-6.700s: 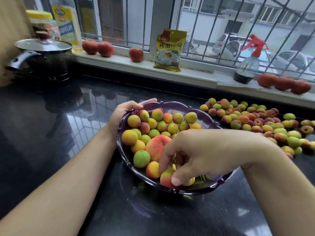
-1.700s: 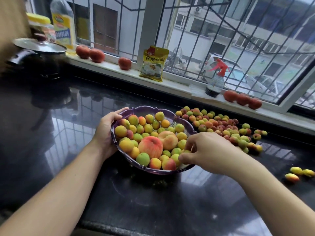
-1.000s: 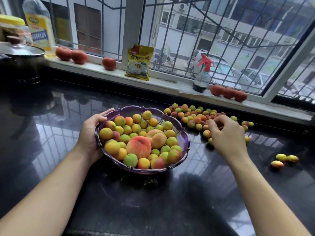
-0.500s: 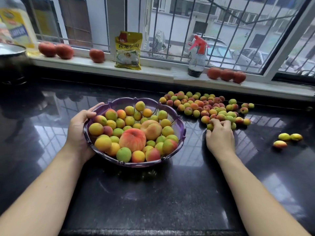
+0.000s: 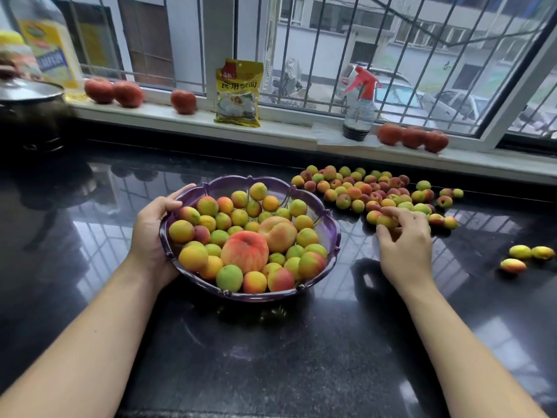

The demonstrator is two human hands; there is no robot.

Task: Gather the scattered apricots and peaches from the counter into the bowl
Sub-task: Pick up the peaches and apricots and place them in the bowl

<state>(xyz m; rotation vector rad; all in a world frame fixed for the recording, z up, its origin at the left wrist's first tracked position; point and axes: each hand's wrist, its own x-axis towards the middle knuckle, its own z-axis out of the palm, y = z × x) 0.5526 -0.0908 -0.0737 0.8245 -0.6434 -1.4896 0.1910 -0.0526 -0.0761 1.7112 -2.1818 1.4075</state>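
Your left hand [image 5: 153, 233] is gripping the purple bowl [image 5: 328, 233] by its left rim on the tabletop [image 5: 301, 357]. Your right hand [image 5: 404, 245] is pinching an apricot [image 5: 386, 221] at the near edge of the scattered pile [image 5: 370, 188], right of the bowl. A spray bottle [image 5: 360, 107] and tomatoes [image 5: 413, 137] are sitting on the far windowsill [image 5: 286, 131].

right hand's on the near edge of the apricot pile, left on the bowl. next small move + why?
Probably close the right hand on the apricots under its fingers and carry them left to the purple bowl. The fingers are curled over fruit at the pile's near edge, and the left hand already grips the bowl's rim, steadying it. Much of the pile remains on the black counter.
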